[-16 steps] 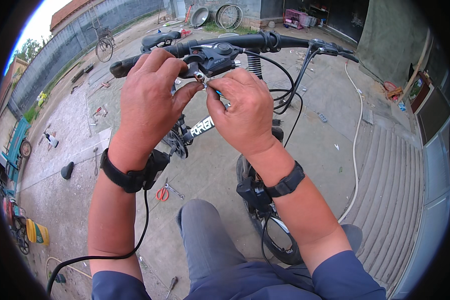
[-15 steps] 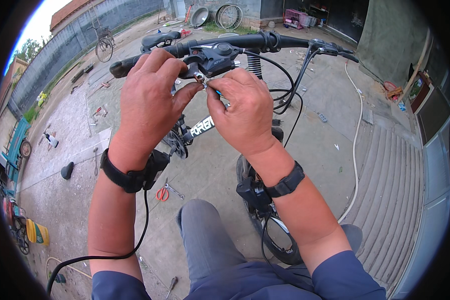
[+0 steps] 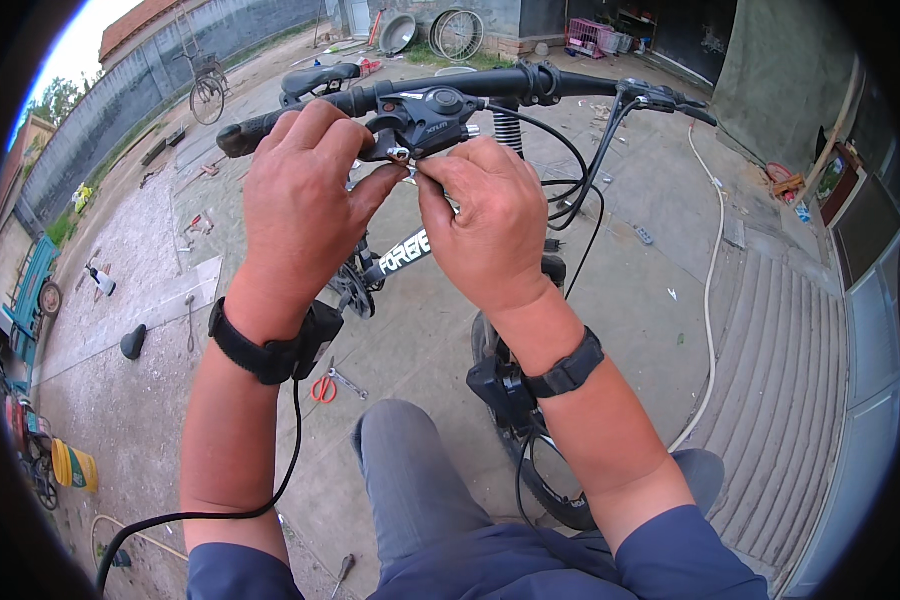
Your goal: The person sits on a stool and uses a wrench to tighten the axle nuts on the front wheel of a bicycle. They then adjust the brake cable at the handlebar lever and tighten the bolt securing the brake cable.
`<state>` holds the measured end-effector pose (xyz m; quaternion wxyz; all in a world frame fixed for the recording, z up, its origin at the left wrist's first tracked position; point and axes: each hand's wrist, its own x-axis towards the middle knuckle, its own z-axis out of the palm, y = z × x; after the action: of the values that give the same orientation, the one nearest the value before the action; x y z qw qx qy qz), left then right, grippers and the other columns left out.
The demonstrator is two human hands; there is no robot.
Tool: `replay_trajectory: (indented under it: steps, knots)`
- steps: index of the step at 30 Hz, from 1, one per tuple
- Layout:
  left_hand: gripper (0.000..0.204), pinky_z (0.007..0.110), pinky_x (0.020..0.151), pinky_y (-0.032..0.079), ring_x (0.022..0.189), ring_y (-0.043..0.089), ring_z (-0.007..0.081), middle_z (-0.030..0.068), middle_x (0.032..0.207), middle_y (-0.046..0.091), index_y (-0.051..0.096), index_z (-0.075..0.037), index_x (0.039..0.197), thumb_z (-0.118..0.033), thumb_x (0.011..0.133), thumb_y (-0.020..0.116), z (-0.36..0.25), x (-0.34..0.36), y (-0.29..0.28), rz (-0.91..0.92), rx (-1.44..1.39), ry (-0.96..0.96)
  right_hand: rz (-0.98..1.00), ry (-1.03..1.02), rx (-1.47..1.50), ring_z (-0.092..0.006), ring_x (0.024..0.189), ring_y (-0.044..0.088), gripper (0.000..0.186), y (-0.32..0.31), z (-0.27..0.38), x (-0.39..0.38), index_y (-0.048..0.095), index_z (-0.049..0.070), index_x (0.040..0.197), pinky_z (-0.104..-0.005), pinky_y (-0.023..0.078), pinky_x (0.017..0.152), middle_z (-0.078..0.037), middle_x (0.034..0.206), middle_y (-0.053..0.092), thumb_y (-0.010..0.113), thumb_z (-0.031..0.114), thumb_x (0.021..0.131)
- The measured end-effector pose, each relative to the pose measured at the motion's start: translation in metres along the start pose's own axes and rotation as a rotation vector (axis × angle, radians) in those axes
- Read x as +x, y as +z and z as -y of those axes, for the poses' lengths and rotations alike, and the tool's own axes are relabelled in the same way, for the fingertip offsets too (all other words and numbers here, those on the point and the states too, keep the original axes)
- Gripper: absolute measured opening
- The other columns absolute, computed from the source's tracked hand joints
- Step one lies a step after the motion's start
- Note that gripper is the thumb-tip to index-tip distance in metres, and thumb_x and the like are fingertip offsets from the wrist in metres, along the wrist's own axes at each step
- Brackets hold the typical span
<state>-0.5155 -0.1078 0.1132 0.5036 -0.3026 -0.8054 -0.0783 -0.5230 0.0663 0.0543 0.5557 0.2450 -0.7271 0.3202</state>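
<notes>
In front of me stands a bicycle with a black handlebar (image 3: pixel 595 82). A black brake lever and shifter unit (image 3: pixel 432 118) is clamped on the bar's left part, with a small metal fitting (image 3: pixel 399 154) under it. My left hand (image 3: pixel 305 195) is closed round the brake lever (image 3: pixel 378 148), its thumb reaching toward the fitting. My right hand (image 3: pixel 490 205) pinches at the same spot, its thumb and forefinger almost touching my left thumb. Whatever small piece lies between those fingertips is mostly hidden. Black cables (image 3: pixel 570 150) curve away right of the unit.
The front wheel (image 3: pixel 560 490) stands by my right leg. On the ground lie orange-handled scissors (image 3: pixel 323 389), a wrench (image 3: pixel 350 385), a screwdriver (image 3: pixel 344 572) and a black saddle (image 3: pixel 134 342). A pale hose (image 3: pixel 715 300) runs along the right, beside concrete steps (image 3: pixel 770 400).
Both hands stay at the lever with only slight shifts. The right fingertips have moved slightly closer to the metal fitting, and a bluish bit seen beside them earlier is now out of sight.
</notes>
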Motion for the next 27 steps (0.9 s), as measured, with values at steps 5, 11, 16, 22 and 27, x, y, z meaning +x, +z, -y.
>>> replay_trajectory:
  steps: [5,11,16,22,27]
  knots:
    - [0.029,0.041,0.074,0.05,0.087,0.062,0.0292,0.0058,0.091,0.061,0.065,-0.008,0.089,-0.02,0.072,0.086,0.001,-0.002,0.003,-0.031,0.025,0.027,-0.015,-0.038,-0.036,-0.0267,0.082,0.065,0.018,0.002,-0.002,-0.001,0.073,0.009,0.091,-0.0389,0.048,0.071,-0.004,0.089,0.065,0.08,0.002,0.076]
    - [0.028,0.039,0.073,0.05,0.086,0.062,0.0265,0.0039,0.092,0.062,0.067,-0.008,0.089,-0.019,0.071,0.086,0.002,-0.006,0.008,-0.095,0.049,0.06,-0.045,-0.053,-0.058,-0.0267,0.082,0.063,0.017,0.007,-0.001,-0.004,0.071,0.011,0.09,-0.0399,0.046,0.072,-0.003,0.088,0.063,0.079,0.005,0.076]
    - [0.027,0.039,0.073,0.05,0.085,0.062,0.0256,0.0036,0.091,0.061,0.067,-0.008,0.088,-0.018,0.071,0.086,0.002,-0.008,0.012,-0.137,0.049,0.064,-0.042,0.001,0.021,-0.0292,0.083,0.061,0.01,0.006,0.0,-0.001,0.069,0.011,0.086,-0.0426,0.044,0.073,-0.005,0.086,0.06,0.076,0.01,0.079]
    - [0.027,0.039,0.073,0.048,0.086,0.061,0.0257,0.0038,0.092,0.061,0.067,-0.009,0.088,-0.018,0.071,0.085,0.002,-0.009,0.015,-0.168,0.042,0.065,0.038,0.13,0.069,-0.0312,0.085,0.061,0.007,0.003,0.004,0.001,0.07,0.01,0.084,-0.0447,0.043,0.074,-0.007,0.086,0.061,0.075,0.01,0.079]
    - [0.028,0.039,0.072,0.048,0.086,0.061,0.0259,0.0039,0.092,0.061,0.067,-0.008,0.088,-0.018,0.071,0.086,0.002,-0.009,0.015,-0.167,0.037,0.063,0.02,0.169,0.019,-0.0311,0.087,0.061,0.008,0.008,0.011,0.0,0.069,0.011,0.083,-0.0452,0.041,0.075,-0.006,0.086,0.061,0.075,0.009,0.079]
